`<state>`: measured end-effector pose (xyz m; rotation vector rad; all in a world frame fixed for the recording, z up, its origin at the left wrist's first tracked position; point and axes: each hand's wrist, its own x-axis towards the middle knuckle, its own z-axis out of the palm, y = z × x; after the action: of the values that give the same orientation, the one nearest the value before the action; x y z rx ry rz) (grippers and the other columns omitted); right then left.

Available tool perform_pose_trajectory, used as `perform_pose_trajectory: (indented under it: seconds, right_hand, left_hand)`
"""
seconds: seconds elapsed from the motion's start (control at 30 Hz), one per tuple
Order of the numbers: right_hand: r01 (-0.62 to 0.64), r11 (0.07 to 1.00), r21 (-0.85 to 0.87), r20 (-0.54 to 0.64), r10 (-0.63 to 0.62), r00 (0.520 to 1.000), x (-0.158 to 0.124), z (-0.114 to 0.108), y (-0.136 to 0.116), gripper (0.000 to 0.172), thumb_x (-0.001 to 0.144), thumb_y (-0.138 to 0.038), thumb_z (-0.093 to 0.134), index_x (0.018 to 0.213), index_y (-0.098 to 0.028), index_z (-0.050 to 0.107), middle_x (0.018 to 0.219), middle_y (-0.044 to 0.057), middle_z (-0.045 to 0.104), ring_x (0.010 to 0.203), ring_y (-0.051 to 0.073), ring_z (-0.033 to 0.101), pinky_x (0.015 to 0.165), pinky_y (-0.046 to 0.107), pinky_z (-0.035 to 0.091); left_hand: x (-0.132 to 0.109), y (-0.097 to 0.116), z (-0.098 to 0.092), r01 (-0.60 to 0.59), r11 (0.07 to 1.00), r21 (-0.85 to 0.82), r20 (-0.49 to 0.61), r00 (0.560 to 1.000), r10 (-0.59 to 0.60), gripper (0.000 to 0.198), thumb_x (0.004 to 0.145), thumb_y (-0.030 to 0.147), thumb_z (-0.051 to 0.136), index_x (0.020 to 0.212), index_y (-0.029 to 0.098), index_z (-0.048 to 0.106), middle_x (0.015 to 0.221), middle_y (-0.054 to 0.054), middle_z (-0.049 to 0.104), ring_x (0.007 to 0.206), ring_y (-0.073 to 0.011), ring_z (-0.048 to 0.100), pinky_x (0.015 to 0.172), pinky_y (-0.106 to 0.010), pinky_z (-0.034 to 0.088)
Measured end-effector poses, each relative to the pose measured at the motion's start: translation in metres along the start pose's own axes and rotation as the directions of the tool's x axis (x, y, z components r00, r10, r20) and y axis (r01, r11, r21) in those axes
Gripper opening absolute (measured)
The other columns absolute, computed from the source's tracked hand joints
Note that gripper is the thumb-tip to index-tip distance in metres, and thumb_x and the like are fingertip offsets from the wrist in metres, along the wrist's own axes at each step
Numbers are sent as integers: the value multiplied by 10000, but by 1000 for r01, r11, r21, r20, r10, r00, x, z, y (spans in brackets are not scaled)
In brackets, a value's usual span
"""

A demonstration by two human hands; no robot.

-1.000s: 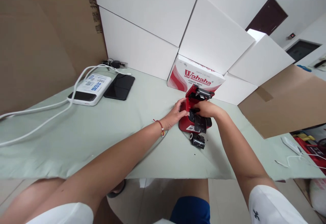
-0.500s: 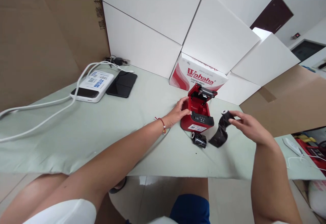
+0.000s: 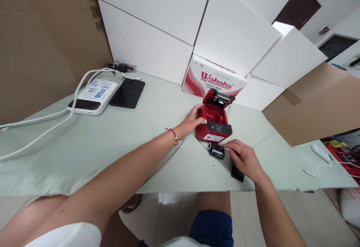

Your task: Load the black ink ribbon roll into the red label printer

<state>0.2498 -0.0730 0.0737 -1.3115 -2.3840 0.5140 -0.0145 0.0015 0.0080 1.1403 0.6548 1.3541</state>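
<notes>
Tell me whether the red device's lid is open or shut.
Open: the lid stands tilted up, exposing the inside of the red device.

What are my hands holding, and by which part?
Your left hand holds the red device by its left side. Whether the right hand, beside the black roll, holds anything cannot be told.

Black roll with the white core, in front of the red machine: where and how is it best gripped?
The roll is probably best pinched by its two ends, from above and the near side. It lies on its side, white core showing at the left end, and the red machine stands close behind, crowding its far side. The right hand is nearest, by its right end.
</notes>
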Motion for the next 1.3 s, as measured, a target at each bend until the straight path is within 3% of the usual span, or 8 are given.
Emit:
perform_pose_trajectory:
  seconds: [0.13,0.33,0.5,0.7,0.8,0.9,1.03,1.3]
  right_hand:
    - [-134,985,106,-96,144,985,5,27,10,298,1003,-439,515,1010,-246,743,993,81,760,919,252,693,883,412,541]
    - [-306,906,294,14,316,949,10,44,24,474,917,-626,595,1035,-195,753,1030,111,781,951,269,716,888,413,565]
    - [-275,930,245,229,220,948,4,28,3,446,881,-561,684,1128,-201,775,1098,108,746,952,243,688,872,387,549]
    - [-244,950,193,407,149,901,3,-21,-35,301,886,-441,702,1132,-270,727,644,-43,534,575,144,460,552,287,394]
    - [-279,930,239,398,169,902,23,-51,-46,373,890,-494,690,1192,-275,700,556,-74,456,507,132,404,502,275,333]
    - [-269,944,190,241,221,945,63,-63,-44,343,848,-456,717,1117,-244,701,678,-32,626,566,139,520,543,275,417]
    - [-243,969,33,144,236,961,119,-47,-30,248,804,-320,707,1027,-210,701,1032,44,750,751,165,645,702,300,523]
    - [-192,953,-236,280,255,926,163,-33,-26,163,730,-219,745,888,-196,713,831,19,745,726,179,642,649,277,491]
  left_hand:
    - [1,-1,1,-10,1000,10,-18,1000,11,767,732,268,679,1455,250,422,1556,-88,456,1508,-305,348,1277,-510,264]
    - [3,-1,0,7,999,33,-35,999,-6,805,713,280,677,1469,224,408,1564,-104,447,1489,-297,367,1268,-487,276]
    - [3,-5,-2,3,998,67,-45,999,0,773,727,283,675,1460,260,429,1553,-79,467,1471,-292,386,1259,-501,278]
    - [4,-5,-3,1,998,56,-38,999,2,773,724,287,685,1456,257,437,1536,-77,482,1459,-295,390,1250,-500,289]
    - [3,-4,-3,4,998,64,-29,1000,-2,750,746,300,685,1456,276,446,1537,-72,477,1462,-299,388,1248,-504,292]
    - [2,-2,-3,13,999,47,-25,1000,-11,763,742,299,684,1462,268,433,1540,-79,471,1449,-300,411,1237,-502,314]
    - [4,-2,-1,4,999,33,-39,999,-3,810,704,287,698,1460,223,415,1543,-107,462,1459,-310,400,1241,-496,309]
    - [7,-10,-4,-14,998,54,-46,999,17,806,717,284,714,1466,234,423,1553,-99,463,1461,-306,400,1243,-476,301]
